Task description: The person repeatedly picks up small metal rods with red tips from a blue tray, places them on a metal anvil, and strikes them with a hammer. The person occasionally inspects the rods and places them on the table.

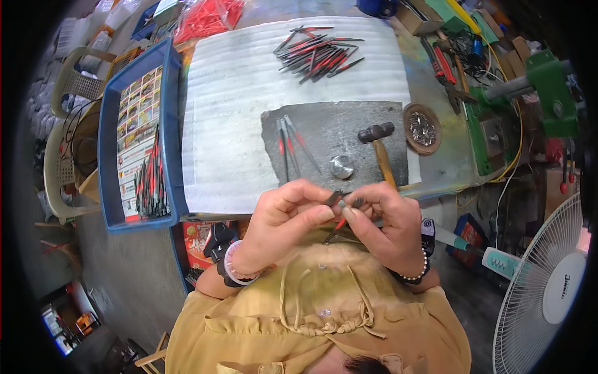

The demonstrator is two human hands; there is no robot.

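A cluttered workshop desk [436, 168] fills the view, covered by a white ribbed foam sheet [243, 93] with a dark grey slab [324, 128] laid on its near part; a blue tray [171, 124] sits along the left edge and a white fan [548, 280] stands at lower right. Close to the chest, the left hand [283, 218] and the right hand [383, 221] meet, the fingers [324, 214] of both pinched narrowly around a small pair of red-handled pliers [338, 209], held just above the near edge of the slab. Judging by how things lie, the work seems partway through: a large heap of red-and-black pieces [317, 53] waits at the far end of the foam, two or three thin ones [289, 146] lie on the slab, and another bundle [151, 184] stands in the tray, which may be the finished lot, though that cannot be told. A hammer [379, 146] and a small round metal block [342, 167] rest untouched on the slab, beside a round dish of small metal bits [422, 128]. The piece in hand is mostly covered by the fingertips, so its joint and exact shape are hard to make out. The tools and green machine [542, 93] at the right bend toward the rim and blur.
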